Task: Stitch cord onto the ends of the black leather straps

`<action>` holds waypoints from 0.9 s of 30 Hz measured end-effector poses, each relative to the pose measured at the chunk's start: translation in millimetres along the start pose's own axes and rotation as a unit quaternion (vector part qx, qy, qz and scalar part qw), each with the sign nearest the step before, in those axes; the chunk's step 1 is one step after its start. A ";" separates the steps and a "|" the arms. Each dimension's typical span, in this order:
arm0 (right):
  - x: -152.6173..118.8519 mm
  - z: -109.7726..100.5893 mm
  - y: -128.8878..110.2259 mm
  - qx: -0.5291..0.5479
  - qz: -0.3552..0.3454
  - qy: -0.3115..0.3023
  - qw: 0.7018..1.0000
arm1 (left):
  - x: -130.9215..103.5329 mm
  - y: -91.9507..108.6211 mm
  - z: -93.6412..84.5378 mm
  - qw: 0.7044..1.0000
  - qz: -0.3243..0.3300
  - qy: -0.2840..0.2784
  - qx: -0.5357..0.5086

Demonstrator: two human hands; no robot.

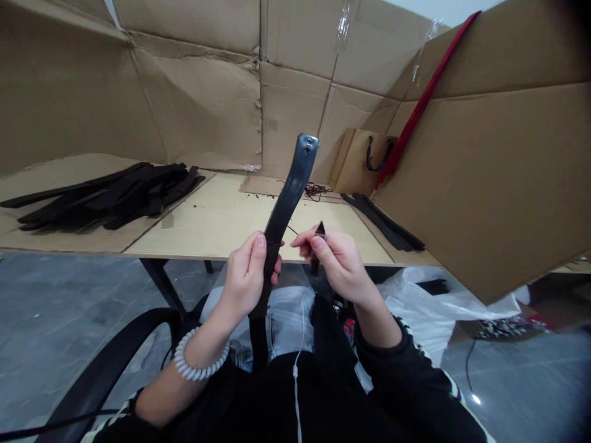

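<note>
My left hand (244, 274) is closed around a long black strap (292, 187), with the thumb pressed on its face. Its glossy upper end curves up over the table and has two small metal-looking dots near the tip. Below the hand, the strap hangs toward my lap. To its right, my right hand (344, 261) grips a small black tool with a pointed tip (320, 230), point upward; its exact kind is unclear. The tool is apart from the strap. A thin dark thread (292, 230) shows between the strap and my right fingers.
A heap of black straps (111, 197) lies on the table's left; several more straps (385, 224) lie at right. Behind are dark thread scraps (316, 191) and a paper bag (357, 161). Cardboard walls (198, 104) enclose the table (207, 218). A white plastic bag (422, 307) sits below right.
</note>
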State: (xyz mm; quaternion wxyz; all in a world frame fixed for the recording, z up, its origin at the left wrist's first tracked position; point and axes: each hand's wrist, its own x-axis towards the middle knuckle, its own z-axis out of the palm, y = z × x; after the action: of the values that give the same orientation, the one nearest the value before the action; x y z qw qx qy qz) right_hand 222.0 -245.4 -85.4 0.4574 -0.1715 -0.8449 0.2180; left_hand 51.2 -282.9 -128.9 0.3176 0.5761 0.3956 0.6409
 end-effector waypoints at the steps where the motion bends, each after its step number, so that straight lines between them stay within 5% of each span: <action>1: -0.5 0.3 0.0 0.011 0.022 -0.004 1.000 | -0.1 0.1 -0.1 1.000 0.001 -0.001 0.004; 5: -5.6 0.6 0.4 0.039 0.037 0.011 0.998 | 0.3 0.7 -0.2 1.000 0.013 -0.002 0.024; 8: -7.8 -2.3 1.8 0.173 0.027 0.006 0.985 | 0.9 2.6 0.6 0.999 0.022 -0.002 0.041; 11: -6.7 -7.8 3.6 0.390 0.066 -0.093 0.914 | 1.0 5.2 1.2 0.998 0.032 -0.001 0.051; 14: -6.9 -10.8 5.1 0.484 0.069 -0.192 0.851 | 0.4 6.8 1.0 0.998 0.041 0.001 0.054; 18: -12.2 -6.5 5.3 0.431 0.037 -0.057 0.900 | -0.9 6.3 0.5 0.998 0.041 -0.007 0.050; 22: -10.5 -0.2 -0.2 0.238 0.041 0.070 0.968 | -2.4 6.4 1.4 0.998 0.033 -0.009 0.048; 27: 3.8 9.2 -11.5 0.089 0.006 0.145 0.985 | -4.6 12.1 4.4 0.996 0.047 -0.022 0.073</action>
State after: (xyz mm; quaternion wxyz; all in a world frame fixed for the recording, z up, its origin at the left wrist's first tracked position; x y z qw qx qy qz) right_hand 211.2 -255.2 -81.1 0.5877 -0.1648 -0.7455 0.2679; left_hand 56.8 -292.1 -120.4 0.2524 0.6294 0.4072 0.6117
